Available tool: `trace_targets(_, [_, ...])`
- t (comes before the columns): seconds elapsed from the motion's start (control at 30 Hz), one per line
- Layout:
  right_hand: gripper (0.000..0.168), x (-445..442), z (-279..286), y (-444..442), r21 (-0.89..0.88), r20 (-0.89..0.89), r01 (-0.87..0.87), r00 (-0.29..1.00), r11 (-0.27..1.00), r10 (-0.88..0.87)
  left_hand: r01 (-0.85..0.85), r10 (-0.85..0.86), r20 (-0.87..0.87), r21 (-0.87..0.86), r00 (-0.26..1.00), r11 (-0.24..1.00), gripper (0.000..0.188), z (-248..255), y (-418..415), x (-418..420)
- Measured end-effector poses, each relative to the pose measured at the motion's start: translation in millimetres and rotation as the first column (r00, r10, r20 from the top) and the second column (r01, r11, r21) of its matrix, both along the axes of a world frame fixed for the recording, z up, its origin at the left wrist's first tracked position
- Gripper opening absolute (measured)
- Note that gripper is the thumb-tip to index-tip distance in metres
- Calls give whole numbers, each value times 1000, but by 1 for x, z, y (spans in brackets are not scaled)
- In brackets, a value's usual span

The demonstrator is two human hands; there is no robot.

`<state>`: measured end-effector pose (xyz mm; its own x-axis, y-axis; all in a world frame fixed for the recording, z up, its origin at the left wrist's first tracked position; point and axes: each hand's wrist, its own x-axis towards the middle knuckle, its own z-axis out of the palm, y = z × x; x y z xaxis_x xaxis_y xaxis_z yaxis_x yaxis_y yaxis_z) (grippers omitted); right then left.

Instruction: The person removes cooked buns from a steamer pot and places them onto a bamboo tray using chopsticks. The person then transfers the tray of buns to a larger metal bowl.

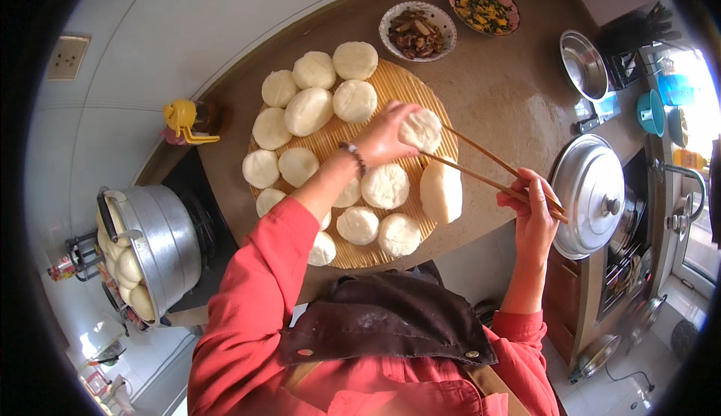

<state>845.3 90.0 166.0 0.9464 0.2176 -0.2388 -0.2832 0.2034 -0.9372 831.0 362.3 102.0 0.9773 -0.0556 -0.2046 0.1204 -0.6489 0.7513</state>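
Note:
With my left hand I grip a round white steamed bun over the right part of a round slatted mat. A pair of wooden chopsticks is held in my right hand, and their spread tips reach the right side of that bun. Several more buns, such as one with a creased face, lie on the mat to the left and below. A longer oval bun rests at the mat's right edge. My left forearm hides some of the buns.
An aluminium steamer pot full of buns stands left. Beside the wall is a yellow-topped jug. Behind the mat sit a bowl of cooked food and a pink-rimmed plate. A metal lid and steel basin lie right.

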Motion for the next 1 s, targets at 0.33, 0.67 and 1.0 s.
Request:
trace_targets(0.33, [26, 25, -51, 51, 169, 19, -27, 1000, 985, 24, -9, -169, 324, 483, 931, 876, 72, -10, 49, 44])
trace_targets(0.67, [25, 4, -5, -44, -20, -97, 138, 986, 990, -139, 55, -106, 149, 315, 983, 948, 75, 10, -5, 7])
trace_targets(1.0, [29, -86, -11, -75, -178, -263, 226, 927, 958, -268, 183, -230, -378, -157, 897, 971, 51, -22, -66, 1])
